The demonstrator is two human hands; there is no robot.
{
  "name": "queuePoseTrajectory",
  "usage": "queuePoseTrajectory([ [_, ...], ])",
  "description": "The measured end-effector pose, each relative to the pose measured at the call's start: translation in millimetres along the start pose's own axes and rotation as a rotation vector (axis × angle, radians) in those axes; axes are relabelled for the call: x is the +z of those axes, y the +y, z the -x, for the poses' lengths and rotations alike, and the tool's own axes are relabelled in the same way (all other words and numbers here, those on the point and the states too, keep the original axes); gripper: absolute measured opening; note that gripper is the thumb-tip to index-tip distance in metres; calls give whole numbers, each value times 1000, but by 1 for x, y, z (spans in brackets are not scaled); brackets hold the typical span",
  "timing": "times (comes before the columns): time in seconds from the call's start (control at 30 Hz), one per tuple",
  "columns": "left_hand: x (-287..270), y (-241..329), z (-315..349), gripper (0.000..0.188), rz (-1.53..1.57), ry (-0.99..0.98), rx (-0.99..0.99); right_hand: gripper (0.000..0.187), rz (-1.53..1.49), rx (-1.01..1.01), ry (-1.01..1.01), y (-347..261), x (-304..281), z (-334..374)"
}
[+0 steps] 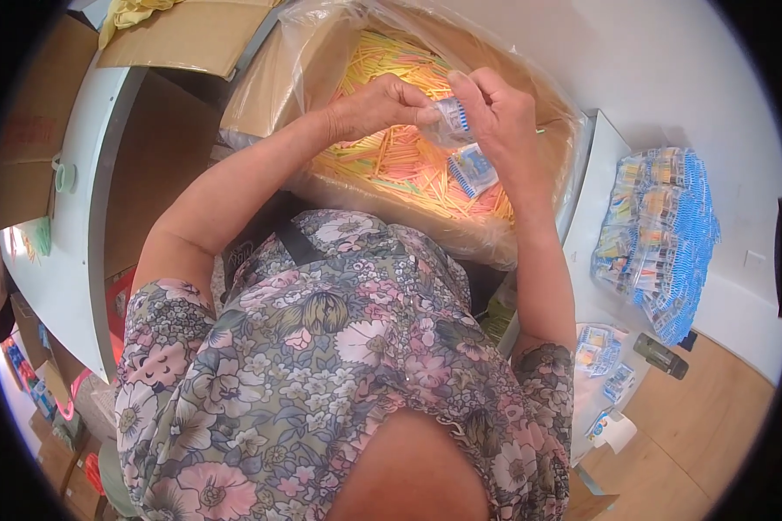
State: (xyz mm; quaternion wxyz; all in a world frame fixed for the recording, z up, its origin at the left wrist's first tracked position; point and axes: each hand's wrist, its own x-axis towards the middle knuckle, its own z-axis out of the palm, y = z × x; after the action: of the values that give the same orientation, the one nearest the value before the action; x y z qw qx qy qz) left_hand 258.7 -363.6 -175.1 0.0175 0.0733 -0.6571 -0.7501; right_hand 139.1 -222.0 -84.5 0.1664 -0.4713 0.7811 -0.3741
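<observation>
Both my hands are raised over a large plastic-lined cardboard box (278, 87) of thin yellow, pink, orange and green sticks (391, 161). Between them is a small clear plastic bag (450, 128) with a blue-and-white striped edge. My left hand (382, 108) pinches the bag's left side with thumb and fingers. On the opposite side, my right hand (498, 111) grips the striped edge, its palm partly hiding the bag. Just below, a second packet (473, 169) with blue print and a striped edge lies on the sticks. What the held bag contains is too small to tell.
At right, a heap of similar blue-edged packets (656, 234) leans on a white surface, with loose packets (598, 349) and a dark green device (660, 356) nearer. A white panel (82, 217) bearing a pale green tape roll (64, 178) stands left; cardboard flaps (191, 35) rise behind.
</observation>
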Motion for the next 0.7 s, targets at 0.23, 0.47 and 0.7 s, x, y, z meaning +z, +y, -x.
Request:
queuePoseTrajectory([
  [0.23, 3, -2, -3, 25, 91, -13, 8, 25, -115, -199, 291, 0, 8, 22],
  [0.47, -5, 17, 3, 35, -384, -72, 14, 24, -141, 49, 311, 28, -22, 93],
  [0.7, -6, 39, 13, 29, -428, -98, -216, 27, 35, 610, 715, 51, -149, 282],
])
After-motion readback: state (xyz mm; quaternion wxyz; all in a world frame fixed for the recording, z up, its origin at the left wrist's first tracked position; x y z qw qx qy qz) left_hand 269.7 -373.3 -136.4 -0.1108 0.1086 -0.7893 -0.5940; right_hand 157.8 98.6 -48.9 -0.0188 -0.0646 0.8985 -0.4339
